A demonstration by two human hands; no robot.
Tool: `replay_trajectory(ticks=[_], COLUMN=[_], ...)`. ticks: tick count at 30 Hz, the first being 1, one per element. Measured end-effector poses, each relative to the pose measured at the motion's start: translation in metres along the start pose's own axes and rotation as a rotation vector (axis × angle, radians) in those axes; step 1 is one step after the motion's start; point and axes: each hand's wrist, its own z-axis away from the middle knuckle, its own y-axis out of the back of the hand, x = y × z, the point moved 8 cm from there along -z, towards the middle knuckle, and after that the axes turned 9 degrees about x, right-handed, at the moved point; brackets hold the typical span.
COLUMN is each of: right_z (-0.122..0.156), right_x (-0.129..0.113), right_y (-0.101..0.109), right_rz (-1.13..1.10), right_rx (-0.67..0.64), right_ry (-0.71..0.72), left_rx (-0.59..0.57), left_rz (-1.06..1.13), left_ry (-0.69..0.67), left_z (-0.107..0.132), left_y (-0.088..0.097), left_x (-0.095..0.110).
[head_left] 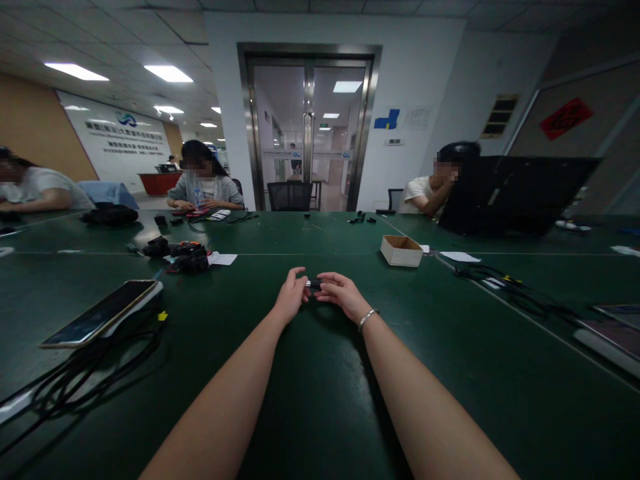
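Observation:
Between my hands, just above the green table, is a small black cylindrical object with a shiny silver end [315, 284]; its exact kind I cannot make out. My right hand [343, 294] pinches the black part between thumb and fingers, and a silver bracelet circles that wrist. At the silver end is my left hand [291, 295], with its thumb and fingers closed around the tip and its index finger raised. Both hands meet over the middle of the table, and their fingertips partly hide the object.
An open cardboard box [401, 252] stands right of my hands. To the left lie a phone [103, 313], coiled black cables [95, 377] and a jumble of black parts [187, 256]. A large black monitor [517, 193] rises at the right. Several people sit around the table.

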Motion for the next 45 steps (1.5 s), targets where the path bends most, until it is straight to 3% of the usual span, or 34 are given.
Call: replay_trajectory(ticks=[16,24,28,31,37,42,45], right_z=[0.001,-0.001,-0.002,-0.003,-0.004,-0.003,-0.003], right_x=[-0.001,-0.001,0.0,0.0,0.002,0.001,0.001], right_y=[-0.001,0.003,0.005,0.005,0.005,0.004,0.004], right_rz=[-0.002,-0.012,-0.035,-0.041,-0.018,-0.024,-0.013], right_rx=[0.009,0.07,0.096,0.104,0.106,0.098,0.102], right_ry=[-0.013,-0.033,-0.038,-0.038,-0.048,-0.047,-0.056], left_rx=[-0.012,0.048,0.022,0.029,0.069,0.087,0.13], left_rz=[-0.13,-0.15,-0.136,-0.12,-0.087,-0.107,-0.106], left_ry=[0.025,-0.214,-0.264,-0.252,-0.089,-0.17,-0.151], left_z=[0.004,0.003,0.004,0.002,-0.004,-0.006,-0.008], left_y=[0.001,0.008,0.006,0.006,0.008,0.01,0.013], left_x=[0.003,0.018,0.023,0.02,0.001,0.003,0.001])
